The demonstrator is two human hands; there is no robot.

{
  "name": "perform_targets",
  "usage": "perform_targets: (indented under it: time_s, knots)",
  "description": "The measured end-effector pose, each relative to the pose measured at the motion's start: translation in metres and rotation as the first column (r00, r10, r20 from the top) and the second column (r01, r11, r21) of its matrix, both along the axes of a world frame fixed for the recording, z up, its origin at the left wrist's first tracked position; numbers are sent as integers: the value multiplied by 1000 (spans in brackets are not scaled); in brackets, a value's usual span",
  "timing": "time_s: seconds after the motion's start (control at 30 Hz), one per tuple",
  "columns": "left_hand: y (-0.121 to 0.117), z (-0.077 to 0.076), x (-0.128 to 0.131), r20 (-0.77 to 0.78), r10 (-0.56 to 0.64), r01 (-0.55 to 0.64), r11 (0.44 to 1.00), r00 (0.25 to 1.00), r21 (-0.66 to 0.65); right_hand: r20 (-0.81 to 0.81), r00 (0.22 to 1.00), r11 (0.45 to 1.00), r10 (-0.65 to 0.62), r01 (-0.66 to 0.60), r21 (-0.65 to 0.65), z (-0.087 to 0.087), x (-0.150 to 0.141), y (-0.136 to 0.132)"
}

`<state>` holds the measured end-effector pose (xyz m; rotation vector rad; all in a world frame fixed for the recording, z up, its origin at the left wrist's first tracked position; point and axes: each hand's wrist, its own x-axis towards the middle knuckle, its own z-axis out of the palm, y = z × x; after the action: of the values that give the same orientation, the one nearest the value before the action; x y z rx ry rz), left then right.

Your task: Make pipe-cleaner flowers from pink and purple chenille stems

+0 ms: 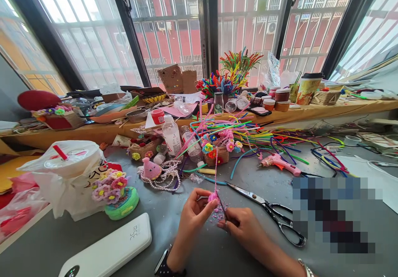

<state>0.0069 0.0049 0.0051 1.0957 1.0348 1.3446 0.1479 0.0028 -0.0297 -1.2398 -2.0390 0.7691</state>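
My left hand point(197, 210) pinches a small pink fuzzy pipe-cleaner piece point(212, 197) between thumb and fingers. A long pink stem point(215, 169) rises from it toward the back. My right hand point(241, 225) is closed around small scissors point(222, 210); their dark, thin blades touch or nearly touch the pink piece, and the handles are mostly hidden in the fingers. Pink and purple fluff trimmings point(217, 215) lie on the grey table below. Large black-handled scissors point(264, 204) rest slightly open just beyond my right hand.
A white power bank point(108, 248) and a green-based flower ornament point(122, 202) lie left, beside a bagged drink cup point(71, 165). Behind are bead strings point(166, 173), bottles point(171, 136), loose pipe cleaners point(264, 138) and a pink glue gun point(280, 164). A blurred patch covers the right.
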Motion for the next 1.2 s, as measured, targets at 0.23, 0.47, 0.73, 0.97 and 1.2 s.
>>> perform_targets:
  time_s: [0.23, 0.47, 0.73, 0.97, 1.2]
  knots:
    - [-4, 9, 2, 26, 33, -32, 999, 999, -28, -15, 1000, 1000, -18, 18, -6, 0, -1, 1]
    - [-5, 13, 2, 11, 32, -31, 998, 999, -49, -36, 999, 1000, 3, -3, -9, 2, -2, -1]
    - [0, -2, 2, -26, 36, -35, 999, 999, 21, -112, 990, 993, 83, -91, -71, 9, 0, -4]
    - [0, 0, 2, -33, 49, -47, 998, 998, 47, -105, 991, 993, 87, -94, -67, 7, -1, -4]
    - [0, -2, 0, -30, 12, -11, 998, 999, 57, -116, 991, 994, 72, -81, -75, 6, -1, -4]
